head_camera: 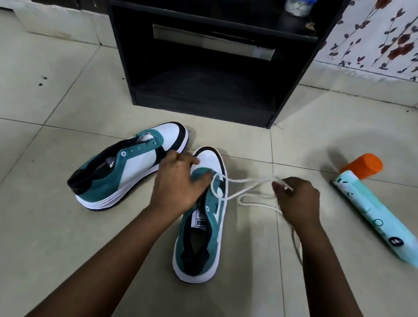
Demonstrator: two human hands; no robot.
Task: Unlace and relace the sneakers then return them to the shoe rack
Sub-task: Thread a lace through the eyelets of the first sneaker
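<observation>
On the tiled floor (55, 97), farthest left, one teal, white and black sneaker (128, 166) lies tipped on its side, its eyelets bare, toe toward the black shoe rack (207, 56) behind. Just beside it, the second sneaker (199, 234) stands upright, toe pointing at the rack. The left hand (177, 183) rests on this shoe's front, fingers curled over the eyelet area near the toe. A white lace (246, 185) runs from the eyelets to the right in loose loops. The right hand (298, 200) holds it, fingers pinching the lace near its end just above the floor. Farther right, well apart from the shoes, a pale blue spray can (380, 221) with an orange cap lies on its side.
</observation>
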